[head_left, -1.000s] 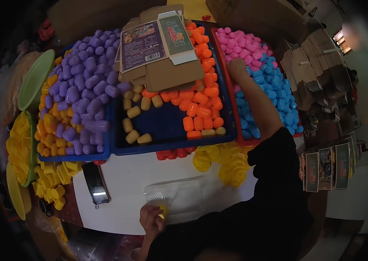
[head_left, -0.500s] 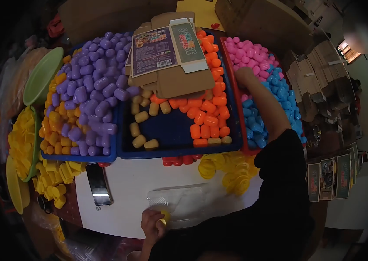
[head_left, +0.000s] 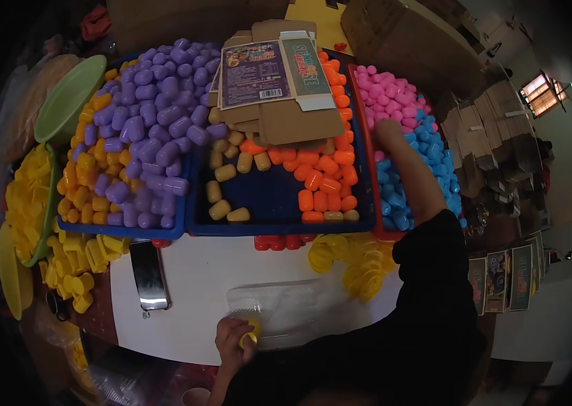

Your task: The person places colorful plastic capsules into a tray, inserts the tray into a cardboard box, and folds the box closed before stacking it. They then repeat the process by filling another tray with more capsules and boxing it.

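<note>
My left hand (head_left: 233, 340) is closed round a small yellow plastic piece (head_left: 250, 336) at the near edge of the white tabletop. Just beyond it lies a clear plastic blister tray (head_left: 289, 314), which the hand overlaps at its left end. My right arm stretches out to the red tray (head_left: 365, 101), and my right hand (head_left: 386, 132) is down among pink capsules (head_left: 391, 95) and blue capsules (head_left: 435, 159). The fingers of that hand are dark and mostly hidden, so any hold on a capsule does not show.
Purple capsules (head_left: 161, 128) and yellow-orange ones fill the left blue tray. Flattened printed cartons (head_left: 255, 74) rest across the middle blue tray (head_left: 252, 196), above orange capsules (head_left: 319, 179) and tan ones. A phone (head_left: 149, 276) and yellow discs (head_left: 363, 271) lie on the tabletop.
The camera view has shifted slightly. My left hand still holds the yellow piece, now turned to show more of it. My right hand stays in the red tray, a little nearer.
</note>
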`<action>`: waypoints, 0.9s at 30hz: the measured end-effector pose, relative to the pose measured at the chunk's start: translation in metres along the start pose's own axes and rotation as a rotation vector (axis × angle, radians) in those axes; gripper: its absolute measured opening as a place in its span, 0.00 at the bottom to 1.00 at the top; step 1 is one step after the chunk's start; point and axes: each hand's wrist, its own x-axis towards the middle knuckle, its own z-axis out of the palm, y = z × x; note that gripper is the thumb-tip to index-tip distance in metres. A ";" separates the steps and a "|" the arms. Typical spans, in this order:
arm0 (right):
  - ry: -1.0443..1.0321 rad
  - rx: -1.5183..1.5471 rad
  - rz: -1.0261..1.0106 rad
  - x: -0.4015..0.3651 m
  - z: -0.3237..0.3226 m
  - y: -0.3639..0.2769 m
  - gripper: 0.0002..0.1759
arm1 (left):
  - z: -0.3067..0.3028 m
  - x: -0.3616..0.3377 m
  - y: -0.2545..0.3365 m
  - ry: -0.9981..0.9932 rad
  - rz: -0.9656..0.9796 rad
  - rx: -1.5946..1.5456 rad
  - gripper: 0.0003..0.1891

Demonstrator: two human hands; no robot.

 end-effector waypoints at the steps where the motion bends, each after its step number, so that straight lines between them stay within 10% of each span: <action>1: 0.026 0.025 0.021 -0.006 -0.004 0.006 0.14 | 0.000 0.002 0.000 -0.005 0.006 -0.008 0.07; 8: 0.164 0.989 -0.089 -0.158 -0.156 -0.011 0.20 | -0.002 0.009 0.012 0.007 -0.005 -0.006 0.07; 12: 0.145 0.721 -1.036 -0.283 -0.174 -0.135 0.22 | 0.002 0.007 0.007 0.025 0.003 -0.012 0.08; 15: 0.159 0.575 -1.224 -0.326 -0.137 -0.214 0.25 | 0.005 0.007 0.006 0.061 0.032 0.014 0.07; 21: 0.272 1.207 -1.037 -0.343 -0.095 -0.237 0.17 | 0.011 0.005 0.010 0.159 0.012 0.068 0.07; 27: -0.520 1.654 -0.748 -0.358 -0.083 -0.200 0.21 | 0.012 0.003 0.008 0.160 0.028 0.075 0.07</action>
